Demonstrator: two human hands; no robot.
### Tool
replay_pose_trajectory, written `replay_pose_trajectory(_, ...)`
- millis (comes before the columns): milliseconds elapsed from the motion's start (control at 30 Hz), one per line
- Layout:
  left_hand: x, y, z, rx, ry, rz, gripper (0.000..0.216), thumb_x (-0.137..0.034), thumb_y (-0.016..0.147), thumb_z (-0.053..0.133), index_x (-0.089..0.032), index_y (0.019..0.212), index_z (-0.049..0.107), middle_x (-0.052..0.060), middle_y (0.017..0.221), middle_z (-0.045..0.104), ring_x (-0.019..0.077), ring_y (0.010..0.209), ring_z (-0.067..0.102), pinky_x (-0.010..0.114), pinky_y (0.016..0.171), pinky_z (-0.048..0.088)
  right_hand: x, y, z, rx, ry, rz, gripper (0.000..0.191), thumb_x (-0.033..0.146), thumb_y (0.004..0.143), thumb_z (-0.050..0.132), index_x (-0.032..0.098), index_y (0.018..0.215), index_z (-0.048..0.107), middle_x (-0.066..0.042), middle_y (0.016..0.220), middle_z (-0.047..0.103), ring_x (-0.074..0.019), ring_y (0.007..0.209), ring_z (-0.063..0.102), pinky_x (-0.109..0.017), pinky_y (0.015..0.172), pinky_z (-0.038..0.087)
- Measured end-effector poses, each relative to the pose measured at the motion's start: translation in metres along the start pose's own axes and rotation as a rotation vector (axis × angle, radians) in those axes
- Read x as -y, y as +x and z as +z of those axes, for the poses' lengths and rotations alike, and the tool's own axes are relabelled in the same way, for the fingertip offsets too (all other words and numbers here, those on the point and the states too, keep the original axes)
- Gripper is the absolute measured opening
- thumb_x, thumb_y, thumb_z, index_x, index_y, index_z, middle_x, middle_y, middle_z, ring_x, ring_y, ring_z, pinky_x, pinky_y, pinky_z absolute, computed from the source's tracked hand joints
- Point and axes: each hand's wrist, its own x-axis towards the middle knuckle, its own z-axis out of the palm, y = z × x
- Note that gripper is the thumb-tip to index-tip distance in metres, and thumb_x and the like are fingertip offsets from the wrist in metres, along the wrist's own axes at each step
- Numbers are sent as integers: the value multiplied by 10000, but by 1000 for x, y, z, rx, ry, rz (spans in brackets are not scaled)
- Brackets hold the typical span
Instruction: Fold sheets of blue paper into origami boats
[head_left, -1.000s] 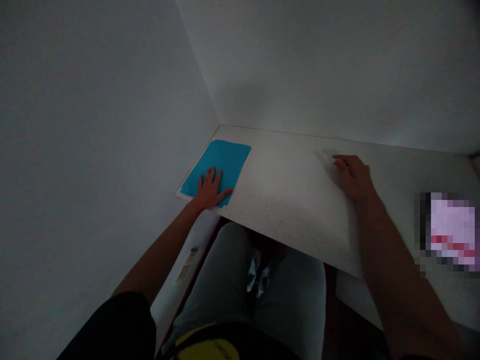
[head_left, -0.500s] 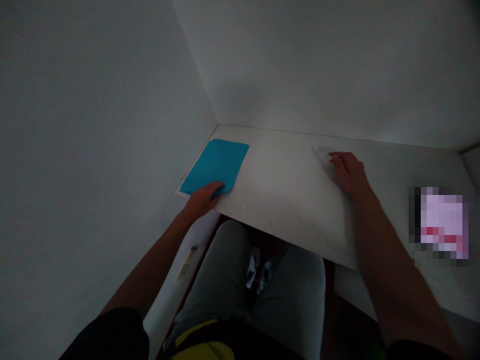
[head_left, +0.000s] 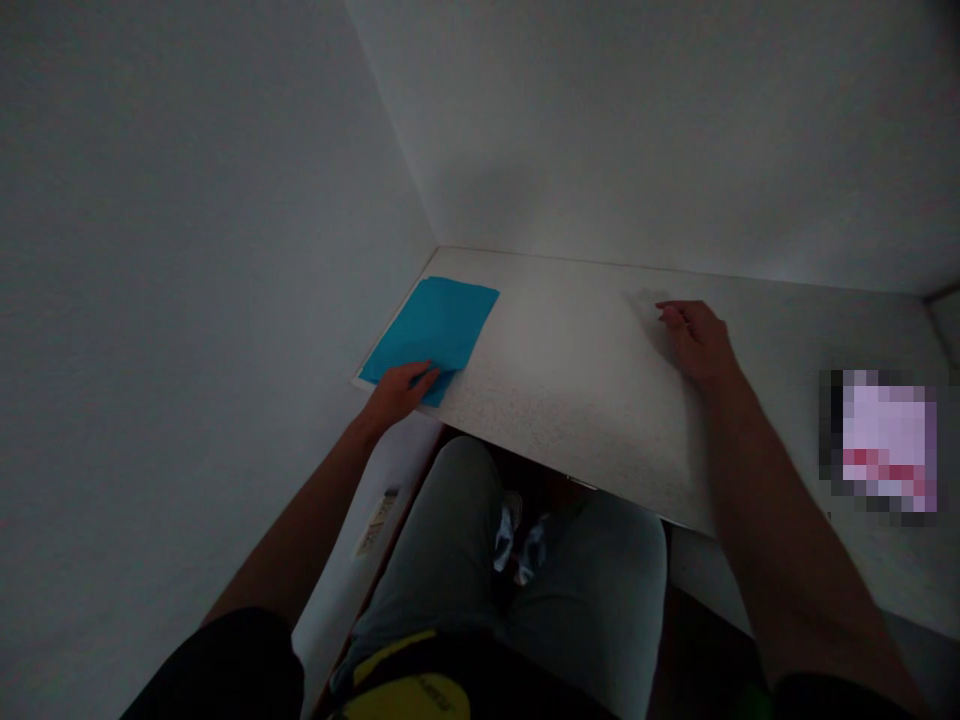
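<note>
A small stack of blue paper sheets (head_left: 439, 320) lies at the left end of the white tabletop (head_left: 570, 340), its edges slightly uneven. My left hand (head_left: 403, 392) is at the near edge of the stack, thumb and fingers closed on the near part of a blue sheet. A blue corner shows below the thumb, at the table's front edge. Farther right, my right hand (head_left: 697, 340) is held at the tabletop, loosely curled, with a gap between thumb and forefinger. Nothing shows in it, and its other fingers are partly hidden.
Walls (head_left: 637, 130) rise behind the table and along its left side. A blurred-out pink and white item (head_left: 885, 435) lies on the tabletop at the right. My legs (head_left: 442, 550) are under the front edge, close to a white panel with a label (head_left: 379, 520).
My left hand has shifted slightly left and up over the sheets, and a blue corner now sticks out nearer the front edge. My right hand has hardly moved.
</note>
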Motion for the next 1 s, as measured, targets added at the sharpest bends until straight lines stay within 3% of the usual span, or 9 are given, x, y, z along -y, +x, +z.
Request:
replay_pose_trajectory(133,-13,8,-14,-134,-12,6,396,-509,1075,548,-250,810,689,32,799,724,226,821,701,360,855,582,0,0,1,7,9,-1,533,596,1092,438,223,1279,769,-231,1336,807,-330,1156,757,-499,1119,546)
replay_pose_trajectory(267,-46,30,-35,-227,-43,73,409,-527,1083,556,-240,797,613,-1,753,631,190,754,630,323,746,496,-2,0,2,-9,17,-24,577,657,1106,408,242,1262,777,-199,1339,800,-327,1158,772,-523,1128,567)
replay_pose_trajectory(367,-88,55,-45,-194,-27,156,399,-544,1091,600,-226,865,683,-1,792,671,184,769,629,311,748,491,-3,-1,3,-31,35,-38,604,690,1102,405,239,1251,779,-181,1312,801,-334,1161,781,-550,1116,585)
replay_pose_trajectory(467,-137,75,-48,-131,17,216,322,-494,1109,636,-215,1080,793,23,936,784,196,828,687,312,810,522,-5,-1,4,-24,47,-39,593,701,1097,433,245,1244,783,-177,1309,803,-325,1120,782,-542,1092,598)
replay_pose_trajectory(600,-180,81,-41,-13,297,234,313,-408,1152,608,-227,1306,812,98,1192,855,276,1068,787,355,931,550,-10,1,8,-47,77,-49,614,727,1098,430,249,1219,796,-175,1263,811,-330,1082,777,-549,1065,602)
replay_pose_trajectory(700,-179,65,-29,130,573,176,351,-397,1176,571,-216,1373,798,165,1226,859,354,1117,813,398,899,561,-14,3,11,-57,99,-68,621,742,1096,438,251,1200,804,-171,1231,815,-337,1066,775,-552,1038,604)
replay_pose_trajectory(800,-154,39,-17,270,739,161,362,-345,1195,509,-215,1366,801,188,1150,868,375,1072,836,396,835,567,-15,4,12,-46,100,-82,603,741,1102,446,267,1194,808,-158,1225,815,-338,1083,774,-547,1025,605)
replay_pose_trajectory(900,-122,12,-13,350,771,175,334,-244,1161,550,-247,1381,801,169,1127,876,351,1031,850,374,804,581,-15,3,11,-40,95,-89,585,731,1108,451,278,1203,808,-147,1233,816,-333,1090,775,-546,1032,603)
replay_pose_trajectory(1000,-97,-5,-17,367,760,135,425,-144,1109,577,-284,1443,800,158,1230,875,369,1075,854,405,821,619,-14,2,10,-45,92,-91,586,727,1113,447,276,1210,807,-148,1238,819,-333,1099,778,-552,1055,596)
